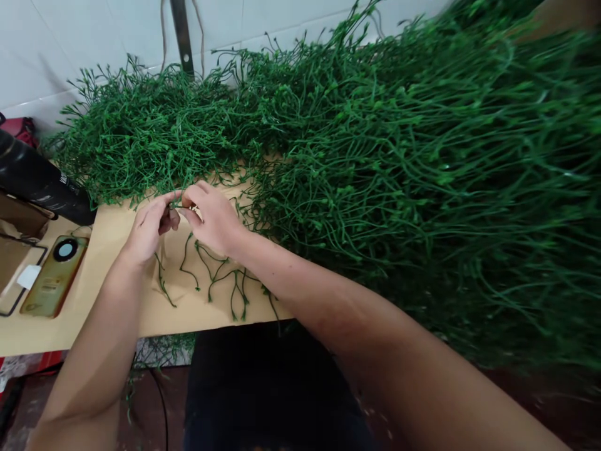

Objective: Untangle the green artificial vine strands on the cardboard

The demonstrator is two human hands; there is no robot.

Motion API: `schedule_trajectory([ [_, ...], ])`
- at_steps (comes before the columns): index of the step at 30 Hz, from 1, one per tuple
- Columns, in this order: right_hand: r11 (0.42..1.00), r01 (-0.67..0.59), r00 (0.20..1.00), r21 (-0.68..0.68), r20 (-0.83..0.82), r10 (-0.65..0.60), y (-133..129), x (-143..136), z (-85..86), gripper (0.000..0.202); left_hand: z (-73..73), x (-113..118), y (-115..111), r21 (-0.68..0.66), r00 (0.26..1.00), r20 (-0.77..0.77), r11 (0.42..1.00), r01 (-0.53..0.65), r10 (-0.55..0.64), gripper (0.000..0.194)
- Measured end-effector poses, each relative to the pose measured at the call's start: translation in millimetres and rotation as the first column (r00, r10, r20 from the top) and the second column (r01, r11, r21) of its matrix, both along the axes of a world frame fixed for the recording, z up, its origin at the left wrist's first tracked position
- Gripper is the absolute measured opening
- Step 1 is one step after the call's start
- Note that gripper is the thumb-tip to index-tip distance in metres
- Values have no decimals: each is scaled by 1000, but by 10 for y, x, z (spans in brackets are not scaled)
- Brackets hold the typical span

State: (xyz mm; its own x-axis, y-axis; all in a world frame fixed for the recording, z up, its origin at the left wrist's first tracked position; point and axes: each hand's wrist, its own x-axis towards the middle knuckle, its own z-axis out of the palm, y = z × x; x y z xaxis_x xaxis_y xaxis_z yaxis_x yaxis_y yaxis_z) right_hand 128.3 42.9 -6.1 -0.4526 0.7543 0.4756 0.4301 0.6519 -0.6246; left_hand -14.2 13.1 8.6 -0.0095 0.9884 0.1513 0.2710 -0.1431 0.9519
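Observation:
My left hand (151, 227) and my right hand (212, 216) meet over the tan tabletop (122, 300), just in front of the green heap. Between the fingertips of both hands runs a thin dark-green stem (183, 207), apparently an artificial plant stem; fingers hide most of it. Each hand is closed in a pinch. Below the hands, several loose branched green stems (237, 285) lie on the tabletop. Behind them spreads a large tangled heap of green artificial stems (159, 125) with small budded tips, growing much larger to the right (422, 163).
At left lies a black bottle (42, 178), with a phone (55, 275) in a yellowish case and an open cardboard box (19, 250) nearby. A metal bar (181, 31) stands against the tiled wall (117, 31). More green stems (164, 347) hang below the table's front edge.

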Motion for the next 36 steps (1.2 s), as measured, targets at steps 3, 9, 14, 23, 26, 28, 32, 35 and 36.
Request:
schedule_trajectory([
  [3, 998, -55, 998, -19, 40, 56, -20, 12, 9, 3, -62, -66, 69, 118, 990, -57, 986, -121, 129, 48],
  [9, 983, -119, 976, -140, 164, 141, -83, 1, 26, 18, -186, -204, 160, 209, 958, -13, 937, -279, 288, 61],
  [14, 992, -48, 967, -121, 244, 77, -133, -15, 50, 31, -74, -109, 68, 142, 953, 94, 943, -300, 289, 64],
  [23, 985, -170, 906, -42, 387, 173, -379, -50, 168, 30, -127, -195, 199, 64, 858, 199, 868, -493, 473, 42],
  [26, 879, -477, 793, 14, 437, 424, -598, -85, 173, 26, -66, -466, 186, -12, 674, 244, 698, -716, 697, 28],
  [28, 838, -545, 757, 29, 446, 477, -675, -94, 206, 25, -8, -565, 131, -54, 638, 273, 674, -737, 720, 24],
  [32, 976, -218, 884, 8, 424, 194, -494, 107, 400, 24, 51, -442, 60, -17, 809, 295, 849, -528, 509, 26],
  [35, 996, -12, 958, 86, 287, -13, -211, 443, 577, 24, 60, -290, 65, 38, 874, 262, 901, -433, 409, 27],
  [36, 995, -2, 973, 105, 231, -22, -123, 549, 620, 23, 62, -260, 66, 57, 882, 251, 904, -424, 398, 27],
])
